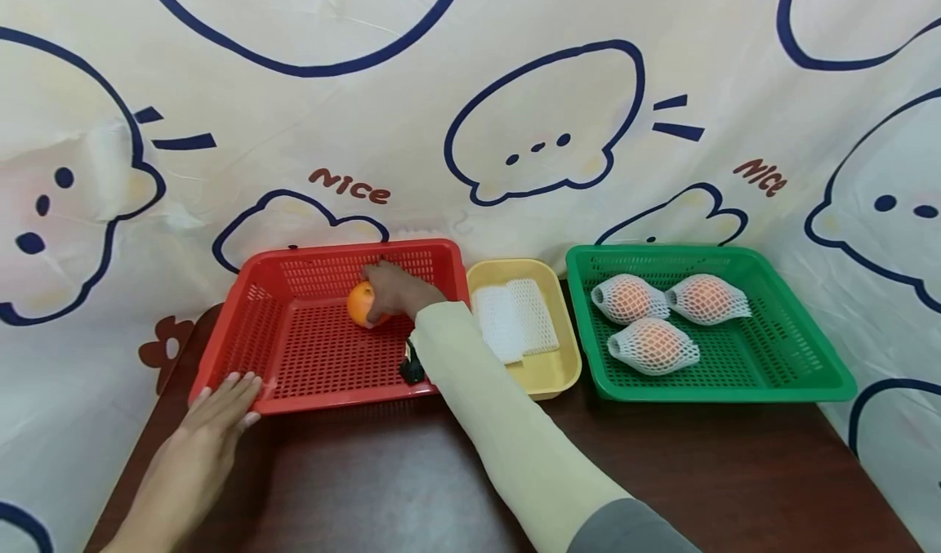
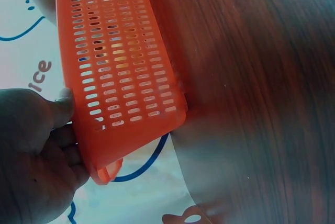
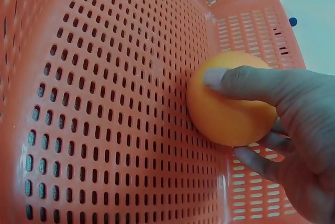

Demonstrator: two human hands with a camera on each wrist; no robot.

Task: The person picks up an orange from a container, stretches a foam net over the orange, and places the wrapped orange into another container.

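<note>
My right hand (image 1: 400, 290) reaches into the red basket (image 1: 334, 404) and holds an orange (image 1: 359, 303) near the basket's middle. In the right wrist view the thumb lies across the orange (image 3: 230, 122), with the other fingers partly hidden behind it. Over the front left corner of the basket rests my left hand (image 1: 209, 426), its fingers fairly straight across the rim. The left wrist view has the left thumb against the basket's outer edge (image 2: 123, 140); the fingertips are hidden there.
Between the baskets stands a yellow tray (image 1: 562, 357) with white foam net sleeves (image 1: 515, 316). A green basket (image 1: 801, 324) on the right holds three net-wrapped round fruits (image 1: 654, 346). All stand on a dark wooden table (image 1: 353, 479) before a printed cloth (image 1: 412, 136).
</note>
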